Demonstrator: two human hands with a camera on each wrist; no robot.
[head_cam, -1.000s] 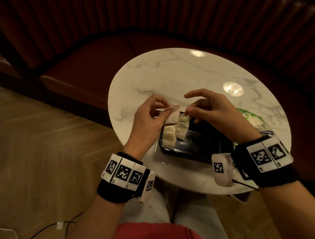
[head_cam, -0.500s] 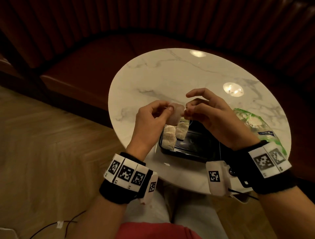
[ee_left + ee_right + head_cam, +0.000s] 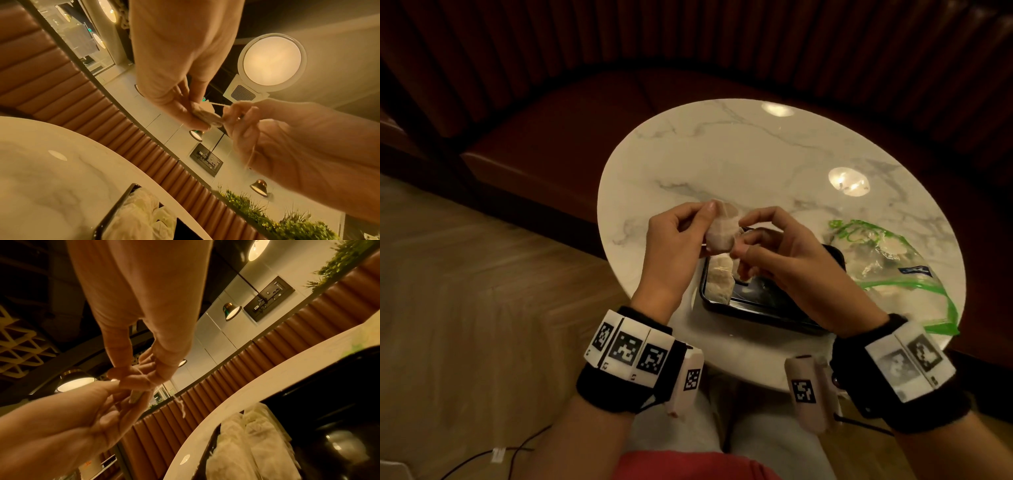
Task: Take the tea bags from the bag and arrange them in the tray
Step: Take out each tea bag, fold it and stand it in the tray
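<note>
A pale tea bag (image 3: 722, 230) is held up above the left end of the black tray (image 3: 760, 303). My left hand (image 3: 703, 228) pinches its left side between thumb and fingers. My right hand (image 3: 739, 240) pinches its right edge. In the left wrist view the tea bag (image 3: 207, 117) sits between both sets of fingertips, and its thin string (image 3: 252, 154) runs down across my right fingers. Two tea bags (image 3: 719, 278) lie side by side at the tray's left end. The clear zip bag (image 3: 887, 263) with a green seal lies to the right of the tray and holds more tea bags.
The round white marble table (image 3: 722, 161) carries the tray and the bag near its front edge. A dark red padded bench (image 3: 558, 130) curves behind it. Wooden floor (image 3: 465, 291) lies to the left, and my knees are under the table's near edge.
My hands have come together: the right hand closed in on the tea bag that the left hand held. The bag now stands a little higher above the tray.
</note>
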